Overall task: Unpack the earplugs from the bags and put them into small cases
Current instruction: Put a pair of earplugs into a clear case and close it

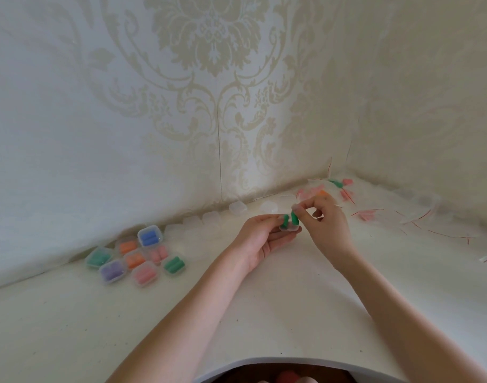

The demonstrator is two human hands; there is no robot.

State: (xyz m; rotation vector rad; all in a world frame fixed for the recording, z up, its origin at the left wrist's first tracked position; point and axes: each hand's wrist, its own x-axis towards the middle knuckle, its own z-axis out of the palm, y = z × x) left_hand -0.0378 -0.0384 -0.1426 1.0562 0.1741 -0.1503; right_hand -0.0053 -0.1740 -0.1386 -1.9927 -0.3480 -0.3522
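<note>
My left hand [260, 233] holds a small clear case [289, 227] on its fingers, with its thumb against one green earplug [284, 221] standing in the case. My right hand [329, 217] pinches a second green earplug [294, 217] right above the same case. Both hands hover over the white table [264, 299] near its back corner.
Several closed cases filled with coloured earplugs [137, 255] lie at the back left. A row of empty clear cases [209, 219] lines the wall. Bagged earplugs [339, 186] and empty bags with red strips [419, 219] lie at the back right.
</note>
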